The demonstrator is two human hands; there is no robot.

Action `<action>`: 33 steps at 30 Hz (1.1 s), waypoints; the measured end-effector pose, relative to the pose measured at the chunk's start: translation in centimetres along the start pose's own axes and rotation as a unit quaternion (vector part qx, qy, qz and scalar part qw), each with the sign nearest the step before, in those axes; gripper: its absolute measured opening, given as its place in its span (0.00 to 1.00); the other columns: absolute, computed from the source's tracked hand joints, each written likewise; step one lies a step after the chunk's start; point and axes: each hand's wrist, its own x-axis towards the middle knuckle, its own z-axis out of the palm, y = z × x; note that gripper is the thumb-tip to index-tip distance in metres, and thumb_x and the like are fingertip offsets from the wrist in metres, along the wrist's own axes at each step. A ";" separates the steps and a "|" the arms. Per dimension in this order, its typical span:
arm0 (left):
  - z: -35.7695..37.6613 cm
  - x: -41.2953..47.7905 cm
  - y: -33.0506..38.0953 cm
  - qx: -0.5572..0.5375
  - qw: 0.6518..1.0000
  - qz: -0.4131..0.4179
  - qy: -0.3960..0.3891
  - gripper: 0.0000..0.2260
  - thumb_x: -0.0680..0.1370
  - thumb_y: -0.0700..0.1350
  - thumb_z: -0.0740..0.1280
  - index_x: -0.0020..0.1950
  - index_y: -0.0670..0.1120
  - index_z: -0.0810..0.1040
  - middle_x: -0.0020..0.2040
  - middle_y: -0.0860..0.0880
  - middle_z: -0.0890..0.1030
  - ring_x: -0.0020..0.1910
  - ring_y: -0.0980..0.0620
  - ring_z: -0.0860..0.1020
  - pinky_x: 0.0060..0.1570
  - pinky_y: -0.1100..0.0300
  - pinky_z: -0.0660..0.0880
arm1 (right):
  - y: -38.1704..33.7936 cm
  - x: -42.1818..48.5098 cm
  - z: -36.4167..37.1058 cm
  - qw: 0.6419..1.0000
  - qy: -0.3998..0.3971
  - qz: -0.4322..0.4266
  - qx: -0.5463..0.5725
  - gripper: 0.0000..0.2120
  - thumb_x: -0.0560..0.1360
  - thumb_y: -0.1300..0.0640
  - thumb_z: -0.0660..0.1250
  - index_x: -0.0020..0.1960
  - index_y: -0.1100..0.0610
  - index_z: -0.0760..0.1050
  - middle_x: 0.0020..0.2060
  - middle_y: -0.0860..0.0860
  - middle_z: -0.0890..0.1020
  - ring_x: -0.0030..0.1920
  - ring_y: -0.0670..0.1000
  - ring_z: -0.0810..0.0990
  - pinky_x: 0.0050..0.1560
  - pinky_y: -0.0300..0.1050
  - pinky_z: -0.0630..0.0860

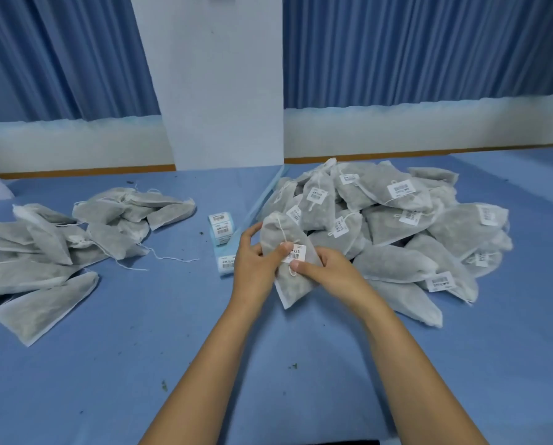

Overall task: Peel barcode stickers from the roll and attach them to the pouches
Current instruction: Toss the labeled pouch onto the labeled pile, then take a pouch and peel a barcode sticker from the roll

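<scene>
1. Pouch (288, 252), grey mesh with drawstring: held above the blue table (140, 364), gripped by left hand (257, 261) and right hand (328, 271).
2. Barcode sticker (295, 254): on the pouch, left thumb touching it.
3. Sticker roll (221, 232): on the table, just left of the hands.
4. Labelled pile (397, 220) right; unlabelled pile (60, 245) left.

Grey pouches (394, 226), white barcoded stickers (294, 254), blue table (140, 364).

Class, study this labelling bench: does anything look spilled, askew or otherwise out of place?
Dark crumbs lie scattered on the blue table, like spilled filling. The sticker on the held pouch sits tilted.
</scene>
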 end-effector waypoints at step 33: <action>-11.2 1.9 -1.6 0.528 0.807 0.119 0.237 0.11 0.79 0.41 0.61 0.59 0.42 0.77 0.57 0.40 0.77 0.54 0.40 0.74 0.51 0.47 0.70 | 0.0 4.3 16.1 0.999 -0.040 -0.016 0.012 0.16 0.76 0.64 0.56 0.32 0.55 0.72 0.26 0.51 0.75 0.27 0.47 0.71 0.32 0.42 0.68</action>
